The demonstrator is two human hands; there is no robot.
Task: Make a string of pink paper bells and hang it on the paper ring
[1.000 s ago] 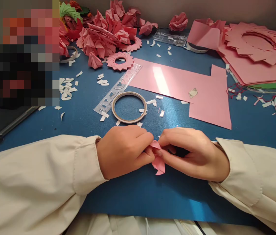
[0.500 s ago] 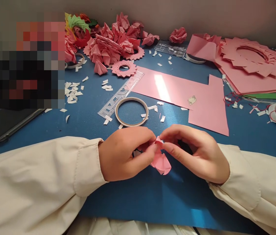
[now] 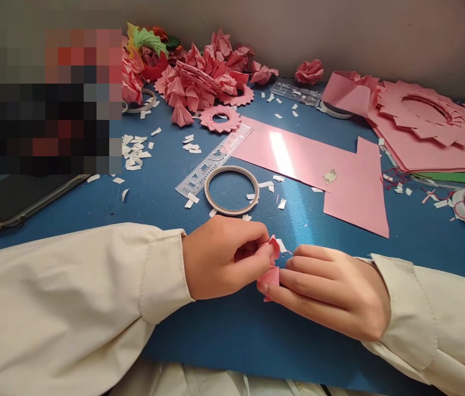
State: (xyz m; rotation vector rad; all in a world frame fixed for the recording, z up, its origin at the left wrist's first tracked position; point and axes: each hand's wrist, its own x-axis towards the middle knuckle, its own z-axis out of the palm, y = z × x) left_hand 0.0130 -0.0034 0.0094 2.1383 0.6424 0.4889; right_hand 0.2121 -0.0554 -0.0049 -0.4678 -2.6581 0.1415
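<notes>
A small piece of folded pink paper [image 3: 272, 275] is between my hands, above the near part of the blue table. My left hand [image 3: 226, 258] pinches its upper left side between thumb and bent forefinger. My right hand [image 3: 333, 289] holds its lower right side, fingers laid together against the folds; the right thumb is mostly hidden. Fingers cover much of the paper, so its full shape does not show. Just beyond my left hand lies a roll of tape [image 3: 232, 212], with a clear stencil ruler [image 3: 199, 176] beside it.
Pink paper sheets [image 3: 356, 203] lie beyond my right hand. Folded pink paper flowers [image 3: 195, 85] are heaped at the back. A pink paper ring [image 3: 430, 110] rests on stacked sheets at right. White paper scraps [image 3: 133, 151] litter the table; a phone [image 3: 30, 198] lies at left.
My right hand has moved down and turned, its fingers now pressed on the lower part of the pink paper. The left hand keeps its pinch. The whole view has shifted slightly.
</notes>
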